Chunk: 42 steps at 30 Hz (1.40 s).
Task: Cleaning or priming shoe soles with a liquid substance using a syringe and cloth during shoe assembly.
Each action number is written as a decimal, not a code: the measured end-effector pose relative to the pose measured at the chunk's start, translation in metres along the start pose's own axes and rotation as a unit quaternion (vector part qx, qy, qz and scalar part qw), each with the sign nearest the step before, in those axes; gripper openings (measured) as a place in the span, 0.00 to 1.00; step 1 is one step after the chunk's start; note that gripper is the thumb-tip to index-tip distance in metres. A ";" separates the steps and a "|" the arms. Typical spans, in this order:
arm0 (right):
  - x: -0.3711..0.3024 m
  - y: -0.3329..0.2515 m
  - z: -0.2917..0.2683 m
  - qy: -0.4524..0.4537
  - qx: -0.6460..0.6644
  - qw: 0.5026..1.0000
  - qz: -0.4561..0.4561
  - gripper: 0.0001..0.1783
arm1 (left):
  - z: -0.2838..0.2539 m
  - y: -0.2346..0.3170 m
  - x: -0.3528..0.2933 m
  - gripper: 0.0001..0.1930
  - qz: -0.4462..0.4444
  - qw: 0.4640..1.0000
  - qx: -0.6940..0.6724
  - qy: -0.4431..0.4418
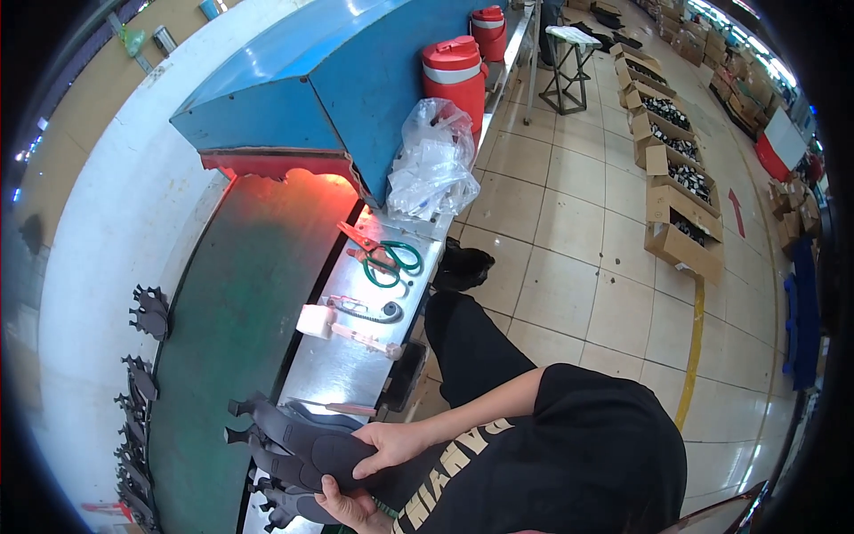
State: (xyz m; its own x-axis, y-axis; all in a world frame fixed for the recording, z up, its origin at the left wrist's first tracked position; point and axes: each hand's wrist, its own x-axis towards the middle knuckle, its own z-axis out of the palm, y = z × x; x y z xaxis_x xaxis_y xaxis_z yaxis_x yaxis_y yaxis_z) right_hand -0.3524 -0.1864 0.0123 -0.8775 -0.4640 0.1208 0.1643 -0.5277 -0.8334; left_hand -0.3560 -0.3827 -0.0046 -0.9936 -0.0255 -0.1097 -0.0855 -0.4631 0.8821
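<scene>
Two dark grey shapes that look like heeled shoe soles (331, 449) lie side by side in my hands, above the metal ledge at the belt's near end. My right hand (390, 448) grips them with its thumb across the rounded end. From below, my left hand (347, 505) pinches their lower edge. Their heels point left over the green belt. More dark grey heeled soles (289, 505) rest on the ledge just below. Close above my hands lies a thin tool with a reddish handle (351, 408).
A blue hood (267, 116) with a red glow covers the green belt (222, 294). Green-handled scissors (382, 267) and a white block (315, 320) lie on the metal ledge (334, 372). More grey soles (138, 436) line the far edge. Open cartons (680, 227) stand on the floor.
</scene>
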 end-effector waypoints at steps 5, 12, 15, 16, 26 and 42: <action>0.004 -0.006 0.007 -0.020 0.004 1.000 0.008 0.22 | 0.008 0.009 0.000 0.21 -0.023 0.998 -0.016 0.049; 0.004 0.000 0.003 -0.001 0.029 1.000 0.008 0.21 | -0.003 0.000 -0.002 0.24 0.031 1.000 -0.001 0.006; 0.006 -0.010 0.001 0.006 0.046 0.999 -0.012 0.21 | 0.011 0.009 -0.007 0.25 0.041 0.998 -0.036 -0.042; 0.007 -0.015 -0.002 0.009 0.037 0.999 -0.022 0.21 | 0.019 0.015 -0.008 0.26 0.035 0.997 -0.034 -0.057; 0.018 -0.015 -0.041 0.033 0.007 0.998 -0.043 0.16 | -0.014 0.036 0.009 0.36 -0.010 0.997 -0.008 -0.081; 0.011 -0.027 -0.107 0.198 -0.138 0.970 0.031 0.13 | -0.277 0.106 0.105 0.18 0.359 0.811 0.131 0.443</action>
State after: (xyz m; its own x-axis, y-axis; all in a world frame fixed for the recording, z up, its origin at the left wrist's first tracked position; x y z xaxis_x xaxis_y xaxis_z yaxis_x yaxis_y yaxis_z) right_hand -0.4147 -0.1011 -0.0217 -0.9830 -0.1497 -0.1063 0.1443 -0.2714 -0.9516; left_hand -0.4491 -0.6800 -0.0495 -0.3627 -0.8851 0.2915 0.3634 0.1537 0.9189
